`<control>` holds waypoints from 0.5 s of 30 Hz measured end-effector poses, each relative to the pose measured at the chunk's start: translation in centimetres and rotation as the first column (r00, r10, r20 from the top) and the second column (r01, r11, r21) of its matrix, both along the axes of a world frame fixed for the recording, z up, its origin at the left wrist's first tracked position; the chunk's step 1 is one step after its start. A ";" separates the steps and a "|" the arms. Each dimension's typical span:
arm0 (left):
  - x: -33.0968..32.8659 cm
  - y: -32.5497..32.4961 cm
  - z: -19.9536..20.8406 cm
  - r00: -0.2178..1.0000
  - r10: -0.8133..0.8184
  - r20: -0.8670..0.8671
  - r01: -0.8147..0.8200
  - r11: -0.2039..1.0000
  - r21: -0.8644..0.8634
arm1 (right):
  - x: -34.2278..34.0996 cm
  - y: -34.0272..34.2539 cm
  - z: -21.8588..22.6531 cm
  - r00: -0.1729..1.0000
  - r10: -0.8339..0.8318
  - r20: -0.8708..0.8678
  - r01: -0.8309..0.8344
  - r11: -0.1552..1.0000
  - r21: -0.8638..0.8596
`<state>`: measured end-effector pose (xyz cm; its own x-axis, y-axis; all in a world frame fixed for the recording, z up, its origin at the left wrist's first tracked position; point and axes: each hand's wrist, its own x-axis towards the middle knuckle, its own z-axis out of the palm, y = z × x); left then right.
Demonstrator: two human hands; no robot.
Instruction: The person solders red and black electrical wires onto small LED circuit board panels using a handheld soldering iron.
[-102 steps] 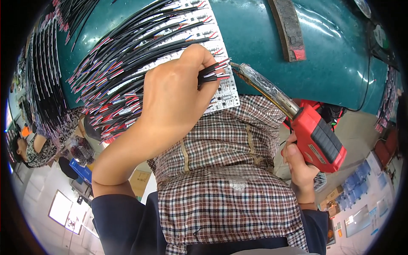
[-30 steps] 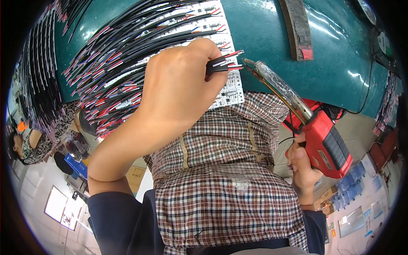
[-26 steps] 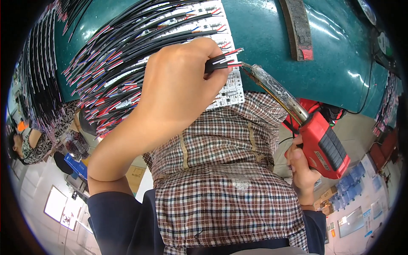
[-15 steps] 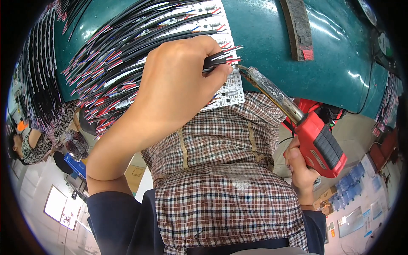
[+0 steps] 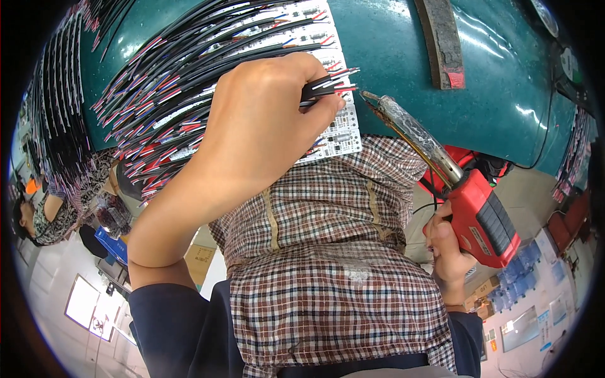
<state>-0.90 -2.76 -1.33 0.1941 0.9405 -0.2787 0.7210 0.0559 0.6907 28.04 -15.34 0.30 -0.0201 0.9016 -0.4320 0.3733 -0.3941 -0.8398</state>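
My left hand (image 5: 261,116) pinches black cables (image 5: 317,89) near their ends, with red and white wires poking out past the fingertips. Beneath it lies a white circuit board panel (image 5: 343,143) with small components, its near corner by the table edge. My right hand (image 5: 447,252) is wrapped around the handle of a red soldering gun (image 5: 482,217). The metal barrel slants up and left, and its tip sits just right of the wire ends, apart from them. Part of the board is hidden under my left hand.
Many black cables (image 5: 170,69) with coloured wire ends fan across the board to the left. More bundles hang over the green table (image 5: 378,38) at the far left. A dark metal bar (image 5: 440,44) lies at the back right. Another person (image 5: 47,217) is at the left.
The soldering gun has shifted right and slightly down, its tip drawing away from the board and wire ends. My left hand and the cables have stayed nearly still.
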 end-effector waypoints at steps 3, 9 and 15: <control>0.0 -0.1 -0.2 1.000 -0.025 -0.019 0.026 0.998 0.052 | -0.7 0.1 0.1 0.995 -0.089 -0.055 0.088 0.996 -0.018; 0.2 0.1 0.4 0.990 0.074 0.118 -0.077 0.997 0.022 | -1.1 0.8 0.0 0.988 -0.102 -0.117 0.102 0.995 -0.004; -1.0 -0.4 -0.7 0.988 0.020 0.155 -0.017 1.000 -0.022 | -1.4 1.3 -0.1 0.987 -0.086 -0.139 0.093 0.995 0.044</control>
<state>-1.94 -3.20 -2.00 0.2192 0.9388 -0.2657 0.6035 0.0835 0.7930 26.66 -13.99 0.21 0.0059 0.9228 -0.3851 0.2184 -0.3770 -0.9001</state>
